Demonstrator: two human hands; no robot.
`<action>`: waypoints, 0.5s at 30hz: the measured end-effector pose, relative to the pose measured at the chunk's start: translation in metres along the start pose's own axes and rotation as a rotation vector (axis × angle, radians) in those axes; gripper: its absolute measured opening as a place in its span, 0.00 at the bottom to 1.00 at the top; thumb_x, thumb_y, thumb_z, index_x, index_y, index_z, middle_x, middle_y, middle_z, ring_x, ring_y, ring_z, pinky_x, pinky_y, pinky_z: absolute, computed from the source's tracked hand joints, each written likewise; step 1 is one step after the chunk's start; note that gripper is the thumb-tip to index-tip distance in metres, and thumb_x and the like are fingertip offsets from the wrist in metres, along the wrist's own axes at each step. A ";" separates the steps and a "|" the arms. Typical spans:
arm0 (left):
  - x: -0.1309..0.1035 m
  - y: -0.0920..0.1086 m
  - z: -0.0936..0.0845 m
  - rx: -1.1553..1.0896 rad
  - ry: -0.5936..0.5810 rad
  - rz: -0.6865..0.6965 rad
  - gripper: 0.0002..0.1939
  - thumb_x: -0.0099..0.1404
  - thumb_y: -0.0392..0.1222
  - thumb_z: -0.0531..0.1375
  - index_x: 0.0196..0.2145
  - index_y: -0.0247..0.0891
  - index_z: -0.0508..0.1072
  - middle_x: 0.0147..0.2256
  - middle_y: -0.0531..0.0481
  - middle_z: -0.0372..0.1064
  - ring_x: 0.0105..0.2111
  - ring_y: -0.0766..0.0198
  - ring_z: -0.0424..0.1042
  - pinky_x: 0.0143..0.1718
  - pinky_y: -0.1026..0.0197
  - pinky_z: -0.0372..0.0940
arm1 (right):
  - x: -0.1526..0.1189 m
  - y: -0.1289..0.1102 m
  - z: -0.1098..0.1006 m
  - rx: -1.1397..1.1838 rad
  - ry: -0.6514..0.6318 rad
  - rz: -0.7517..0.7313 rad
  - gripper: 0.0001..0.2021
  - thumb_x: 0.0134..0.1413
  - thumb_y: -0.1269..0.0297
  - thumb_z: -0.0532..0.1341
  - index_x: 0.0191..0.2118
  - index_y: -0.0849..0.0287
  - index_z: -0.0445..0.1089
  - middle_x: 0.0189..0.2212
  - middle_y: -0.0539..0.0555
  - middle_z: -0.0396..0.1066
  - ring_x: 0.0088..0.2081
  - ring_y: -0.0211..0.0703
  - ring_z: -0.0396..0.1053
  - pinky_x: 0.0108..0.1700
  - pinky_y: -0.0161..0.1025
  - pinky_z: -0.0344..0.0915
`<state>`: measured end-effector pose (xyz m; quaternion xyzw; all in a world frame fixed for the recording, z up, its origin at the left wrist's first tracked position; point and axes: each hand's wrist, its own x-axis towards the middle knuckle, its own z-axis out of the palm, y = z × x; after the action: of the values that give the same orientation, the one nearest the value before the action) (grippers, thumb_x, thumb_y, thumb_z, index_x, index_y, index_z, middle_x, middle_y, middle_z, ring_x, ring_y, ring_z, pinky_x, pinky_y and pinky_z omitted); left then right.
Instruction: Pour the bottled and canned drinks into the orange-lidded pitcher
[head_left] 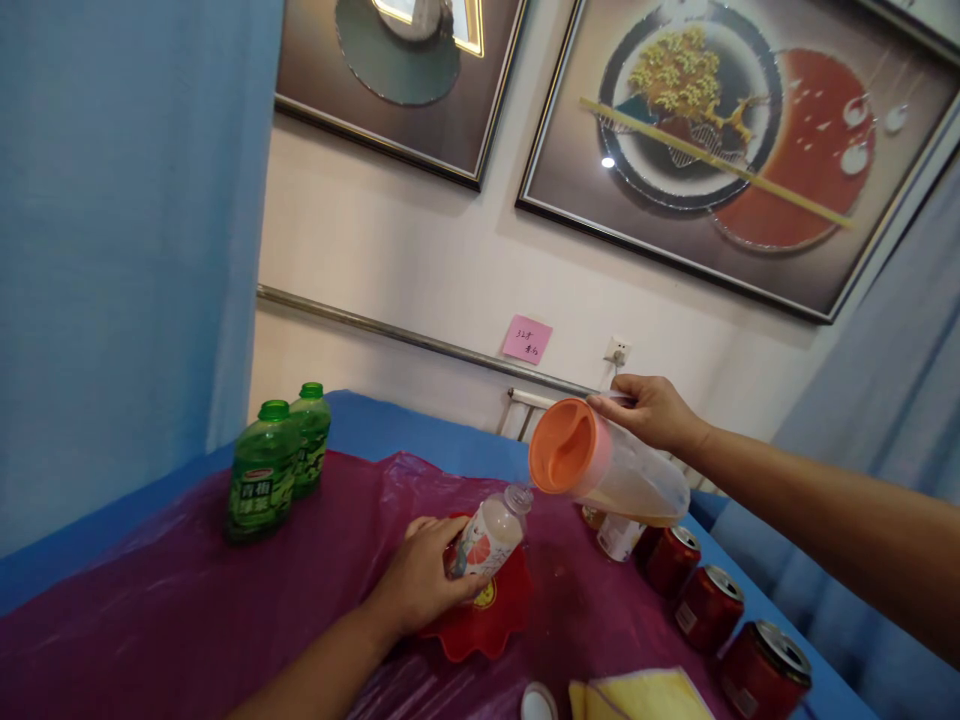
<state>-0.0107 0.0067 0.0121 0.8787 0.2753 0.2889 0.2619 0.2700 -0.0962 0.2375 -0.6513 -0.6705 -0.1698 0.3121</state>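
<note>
My left hand (pixel 431 570) is closed around a small clear bottle (pixel 491 535) with a fruit-printed label, tilted to the right above a red scalloped tray (pixel 480 630). The bottle has no cap on its mouth. My right hand (pixel 649 410) grips the handle of a clear pitcher (pixel 637 475) with an orange lid (pixel 564 447). Tipped nearly onto its side, the pitcher holds some pale brownish liquid along its lower wall. Its lid end is just above and to the right of the bottle's mouth; whether liquid is flowing I cannot tell.
Two green bottles (pixel 262 475) stand at the left on the purple plastic sheet (pixel 150 620). Several red cans (pixel 709 605) line the right edge, near a white-labelled container (pixel 619 537). A yellow cloth (pixel 641 697) and a white cap (pixel 538 702) lie in front.
</note>
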 end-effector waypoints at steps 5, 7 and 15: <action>0.000 0.002 -0.001 0.004 -0.001 -0.008 0.25 0.53 0.49 0.68 0.49 0.45 0.75 0.47 0.49 0.78 0.46 0.50 0.72 0.57 0.48 0.56 | 0.000 0.001 0.001 0.001 0.013 -0.011 0.32 0.50 0.29 0.57 0.18 0.54 0.52 0.16 0.44 0.47 0.21 0.35 0.48 0.23 0.35 0.46; 0.000 0.001 -0.001 0.010 0.004 -0.010 0.26 0.52 0.48 0.68 0.49 0.44 0.75 0.48 0.49 0.78 0.46 0.49 0.72 0.57 0.48 0.56 | 0.000 0.002 0.001 0.001 0.012 -0.011 0.32 0.50 0.29 0.57 0.18 0.54 0.52 0.16 0.44 0.47 0.21 0.35 0.48 0.22 0.35 0.46; 0.000 -0.003 0.004 0.014 0.016 0.013 0.25 0.53 0.49 0.68 0.49 0.45 0.75 0.49 0.49 0.78 0.47 0.49 0.73 0.58 0.47 0.55 | 0.001 0.003 0.001 -0.001 0.007 -0.016 0.31 0.52 0.32 0.59 0.18 0.54 0.52 0.16 0.44 0.48 0.21 0.35 0.48 0.22 0.35 0.46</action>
<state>-0.0091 0.0082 0.0075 0.8800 0.2735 0.2957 0.2519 0.2729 -0.0943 0.2368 -0.6454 -0.6746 -0.1749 0.3126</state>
